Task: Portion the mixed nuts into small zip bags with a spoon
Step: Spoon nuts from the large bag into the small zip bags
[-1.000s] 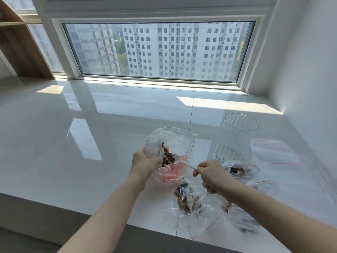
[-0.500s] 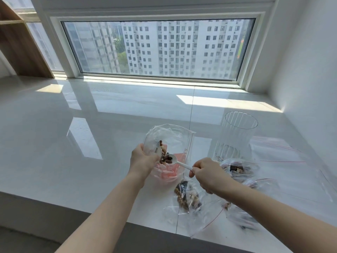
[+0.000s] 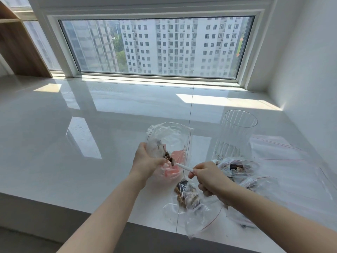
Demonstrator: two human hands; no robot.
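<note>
Zip bag (image 3: 169, 141), held up off the surface (image 3: 91, 143) in the grasping left hand (image 3: 145, 161), mouth facing right; spoon (image 3: 182, 166) pinched in the right hand (image 3: 209, 178), handle running left and up, bowl with nuts (image 3: 167, 157) already inside the mouth beside the left hand; likely next: tip.

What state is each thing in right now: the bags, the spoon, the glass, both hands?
Held zip bag: open at the top, upright, a few nuts inside.
Spoon: loaded with nuts, bowl inside the held bag.
Left hand: grips the held bag's side.
Right hand: pinches the spoon handle.
Ribbed glass: upright, nearly empty.
Filled bags: lying flat on the counter, nuts inside.
</note>
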